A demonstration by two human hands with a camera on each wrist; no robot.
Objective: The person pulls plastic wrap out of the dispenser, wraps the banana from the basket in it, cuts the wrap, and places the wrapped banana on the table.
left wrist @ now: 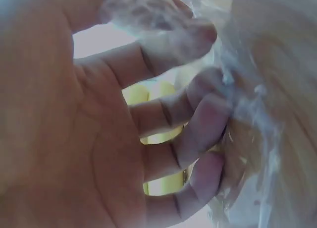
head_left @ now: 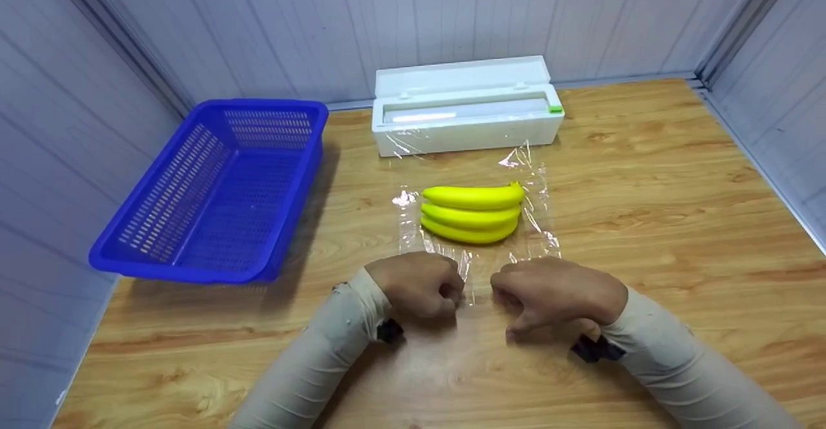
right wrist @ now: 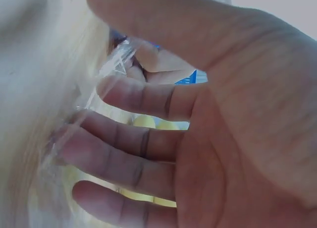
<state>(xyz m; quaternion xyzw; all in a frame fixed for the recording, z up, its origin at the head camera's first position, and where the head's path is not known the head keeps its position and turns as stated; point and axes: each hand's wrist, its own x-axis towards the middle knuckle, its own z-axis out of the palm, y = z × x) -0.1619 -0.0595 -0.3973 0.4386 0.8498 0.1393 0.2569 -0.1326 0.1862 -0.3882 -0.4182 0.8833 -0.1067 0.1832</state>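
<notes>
Three yellow bananas (head_left: 474, 215) lie joined in a bunch on a sheet of clear plastic wrap (head_left: 406, 222), spread on the wooden table. My left hand (head_left: 419, 285) is at the sheet's near edge, left of the middle. In the left wrist view, crumpled wrap (left wrist: 148, 12) sits between its thumb and index finger, and the other fingers bend against the film. To the right, my right hand (head_left: 558, 292) touches the near edge with its fingertips (right wrist: 116, 91), its thumb standing apart from them. Parts of the bananas show between the fingers in both wrist views.
Behind the bananas stands a white wrap dispenser box (head_left: 468, 133), lid raised, with a green piece at its right end. A blue plastic basket (head_left: 277, 222) stands on the left. White panel walls (head_left: 439, 16) border the table (head_left: 671, 222).
</notes>
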